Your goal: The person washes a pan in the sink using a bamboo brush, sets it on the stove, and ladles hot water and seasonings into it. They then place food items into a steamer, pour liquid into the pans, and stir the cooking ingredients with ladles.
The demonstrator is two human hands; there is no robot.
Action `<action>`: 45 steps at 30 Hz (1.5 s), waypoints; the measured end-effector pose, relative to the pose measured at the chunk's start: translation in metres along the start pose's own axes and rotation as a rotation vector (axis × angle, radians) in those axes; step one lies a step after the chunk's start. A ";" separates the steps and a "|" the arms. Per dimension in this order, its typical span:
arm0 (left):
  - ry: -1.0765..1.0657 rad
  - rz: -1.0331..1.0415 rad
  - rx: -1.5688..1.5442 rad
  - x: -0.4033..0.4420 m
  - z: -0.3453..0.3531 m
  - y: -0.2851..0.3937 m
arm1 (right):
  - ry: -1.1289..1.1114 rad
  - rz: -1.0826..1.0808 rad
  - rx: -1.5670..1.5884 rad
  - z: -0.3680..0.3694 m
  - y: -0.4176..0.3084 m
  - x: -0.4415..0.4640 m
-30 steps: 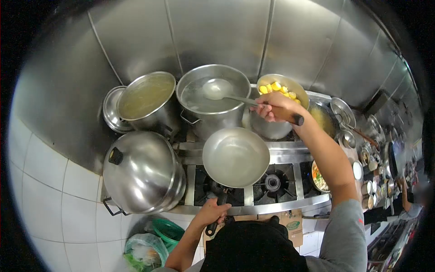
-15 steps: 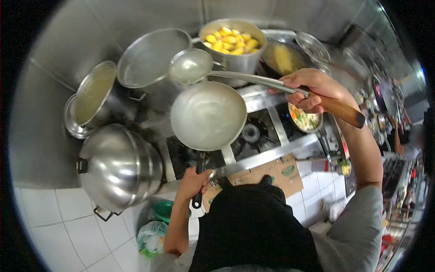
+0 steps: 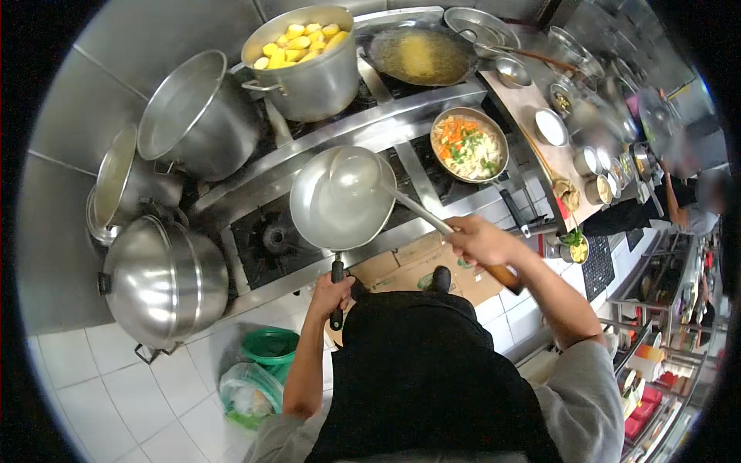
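Observation:
My left hand (image 3: 332,298) is wrapped round the black handle of a frying pan (image 3: 309,210), which holds pale, cloudy liquid. My right hand (image 3: 488,248) grips the wooden end of a long metal ladle (image 3: 357,174). The ladle's bowl is over the pan, inside its rim in this view; whether it touches the liquid I cannot tell. Right of the pan, a second frying pan (image 3: 499,173) holds chopped orange, white and green vegetables on the stove.
A pot (image 3: 316,86) of yellow pieces and a wok (image 3: 380,65) of oil stand behind. Tall pots (image 3: 224,131) and a domed steamer (image 3: 158,285) are at left. A counter (image 3: 513,100) with bowls lies right, a person (image 3: 683,204) beyond. Green bin (image 3: 270,345) below left.
The ladle has come down from above the tall pot to over the frying pan, and my right hand has lowered with it. My view has shifted to the right. My left hand keeps its hold.

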State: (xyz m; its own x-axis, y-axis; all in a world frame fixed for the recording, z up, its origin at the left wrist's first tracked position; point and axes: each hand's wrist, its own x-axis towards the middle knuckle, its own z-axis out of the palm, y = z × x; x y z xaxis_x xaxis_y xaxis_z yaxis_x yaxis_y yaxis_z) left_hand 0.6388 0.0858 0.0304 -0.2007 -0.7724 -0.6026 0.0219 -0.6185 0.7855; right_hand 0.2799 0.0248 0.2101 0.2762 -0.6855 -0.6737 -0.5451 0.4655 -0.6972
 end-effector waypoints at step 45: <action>0.175 -0.092 -0.644 0.112 0.068 -0.176 | 0.950 -0.365 -0.675 -0.325 0.384 0.028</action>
State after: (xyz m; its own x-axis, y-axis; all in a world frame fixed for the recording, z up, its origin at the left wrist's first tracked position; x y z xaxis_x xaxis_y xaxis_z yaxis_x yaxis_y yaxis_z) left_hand 0.5461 0.1182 -0.1659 -0.0693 -0.6909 -0.7196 0.6031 -0.6036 0.5215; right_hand -0.1785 0.0028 0.0036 -0.0355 -0.9831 0.1796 -0.9362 -0.0301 -0.3501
